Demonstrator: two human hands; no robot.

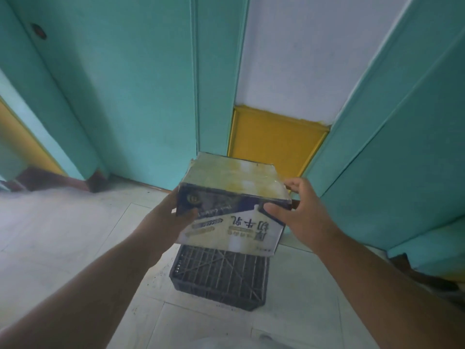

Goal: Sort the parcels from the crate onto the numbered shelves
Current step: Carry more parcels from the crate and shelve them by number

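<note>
Both hands clamp one box [234,200] in the air; the left hand [167,217] grips its 9 o'clock side, the right hand [299,210] its 3 o'clock side. The dark crate [219,278] sits on the tiled floor [63,222] at 6 o'clock of the box.

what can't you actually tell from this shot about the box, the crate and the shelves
- Crate, head view: the held box covers its far part, so whether parcels remain there is hidden.
- Box: no readable shipping label or number on the faces shown; its print is upside down and blurred.
- Numbered shelves: none visible, only teal panels and a yellow panel.
- Left hand: its fingers are hidden behind the box.
- Right hand: its grip is clear.
</note>
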